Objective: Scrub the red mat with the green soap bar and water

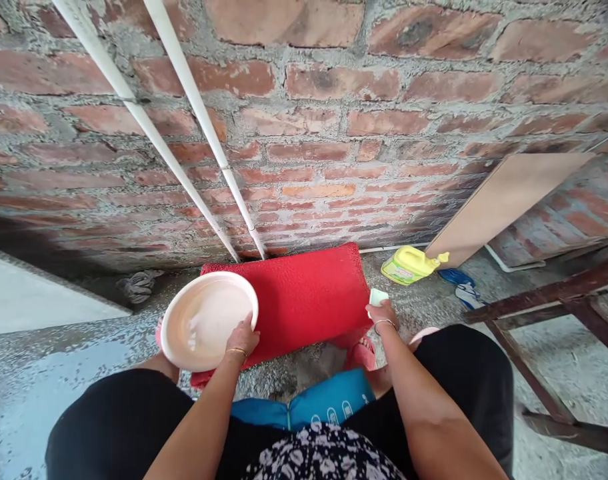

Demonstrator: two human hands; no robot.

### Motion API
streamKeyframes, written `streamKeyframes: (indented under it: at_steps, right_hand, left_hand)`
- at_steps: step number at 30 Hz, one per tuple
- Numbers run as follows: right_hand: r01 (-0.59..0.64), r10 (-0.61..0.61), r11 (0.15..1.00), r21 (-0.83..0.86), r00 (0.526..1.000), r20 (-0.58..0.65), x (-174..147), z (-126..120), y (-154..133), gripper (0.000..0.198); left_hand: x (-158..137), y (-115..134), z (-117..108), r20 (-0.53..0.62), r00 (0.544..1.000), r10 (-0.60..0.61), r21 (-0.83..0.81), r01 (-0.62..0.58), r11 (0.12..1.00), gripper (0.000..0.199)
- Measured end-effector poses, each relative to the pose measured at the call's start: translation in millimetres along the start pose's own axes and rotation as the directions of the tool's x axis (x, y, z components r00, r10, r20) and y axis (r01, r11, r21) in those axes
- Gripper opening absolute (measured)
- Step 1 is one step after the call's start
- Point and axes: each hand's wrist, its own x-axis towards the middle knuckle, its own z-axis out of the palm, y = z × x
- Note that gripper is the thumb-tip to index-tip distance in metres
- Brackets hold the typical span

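Note:
My left hand (243, 341) grips the near right rim of a cream-coloured plastic basin (171, 313), its fingers over the inside edge. The basin holds cloudy water with white patches of foam and tilts a little over the left end of a red mat (304, 293). The mat is draped over a low support that it hides. My right hand (383, 312) is closed around a small pale green block (379, 295) at the mat's right edge. From this angle I cannot tell whether the block is a brush or soap.
A yellow jug (409, 265) stands on the wet concrete floor to the right, near a leaning brown board (504, 200). Two white pipes (204, 117) run down the brick wall. A dark wooden frame (544, 313) stands at right, a pale slab (39, 293) at left.

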Motion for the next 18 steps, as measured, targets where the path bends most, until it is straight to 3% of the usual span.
streamKeyframes:
  at_steps: [2, 4, 6, 10, 13, 15, 16, 18]
  right_hand:
    - [0.036, -0.033, 0.996, 0.085, 0.999, -0.033, 1, 8, -11, 0.06]
    - [0.197, -0.194, 0.974, 0.115, 0.98, -0.035, -10, 26, -41, 0.059]
    - [0.387, -0.388, 0.919, 0.076, 0.922, -0.003, -28, 47, -80, 0.058]
    - [0.705, -0.687, 0.701, -0.111, 0.708, 0.16, -74, 85, -154, 0.053]
    - [0.839, -0.789, 0.51, -0.191, 0.545, 0.285, -91, 99, -180, 0.051]
    - [0.844, -0.787, 0.485, -0.229, 0.536, 0.306, -86, 96, -179, 0.05]
    - [0.823, -0.767, 0.514, -0.243, 0.567, 0.301, -78, 90, -172, 0.05]
    - [0.732, -0.686, 0.638, -0.241, 0.682, 0.254, -53, 72, -148, 0.051]
  left_hand:
    - [-1, 0, 0, -0.002, 1.0, 0.004, 0.0, -0.004, 1.0, 0.068]
    - [-3, 1, -1, -0.003, 1.0, -0.004, 0.007, 0.004, 1.0, 0.067]
    - [-5, 4, -3, 0.004, 1.0, -0.022, 0.017, 0.022, 1.0, 0.066]
    - [-10, 9, -8, 0.027, 0.998, -0.054, 0.014, 0.054, 0.998, 0.065]
    - [-11, 9, -9, 0.041, 0.997, -0.068, 0.004, 0.068, 0.998, 0.066]
    - [-10, 8, -8, 0.039, 0.997, -0.068, -0.001, 0.068, 0.998, 0.066]
    - [-10, 7, -7, 0.038, 0.997, -0.066, -0.004, 0.066, 0.998, 0.066]
    - [-9, 5, -5, 0.037, 0.997, -0.063, -0.009, 0.063, 0.998, 0.065]
